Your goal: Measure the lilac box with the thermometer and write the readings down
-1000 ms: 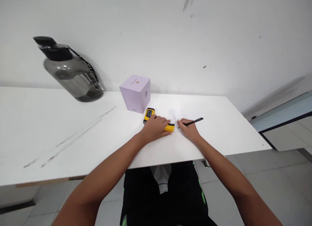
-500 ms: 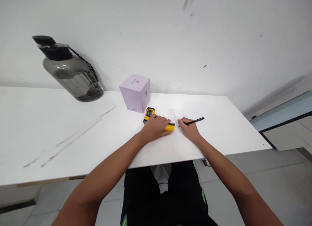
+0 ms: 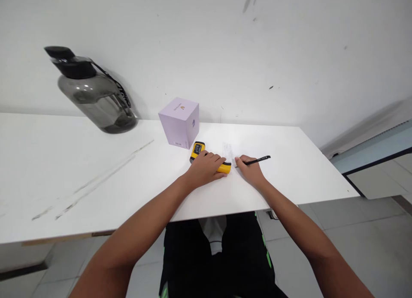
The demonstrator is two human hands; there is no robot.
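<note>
My left hand [image 3: 205, 168] is wrapped over a yellow-and-black infrared thermometer [image 3: 224, 167] lying on the white table. Its dark display [image 3: 198, 149] shows beyond my fingers, while the middle of its body is covered by them. In my right hand [image 3: 250, 170] is a black pen [image 3: 261, 159], gripped near its lower end, with the tip down at a small slip of paper [image 3: 227, 151]. Faint marks show on the slip, too small to read. Its lower part lies between my two hands, partly hidden.
A lilac box [image 3: 179, 121] stands just behind the thermometer. Farther left, a large grey see-through bottle [image 3: 99, 100] with a black lid and strap stands by the wall. The white table [image 3: 106, 173] meets the wall at the back, and its front edge is close to my lap.
</note>
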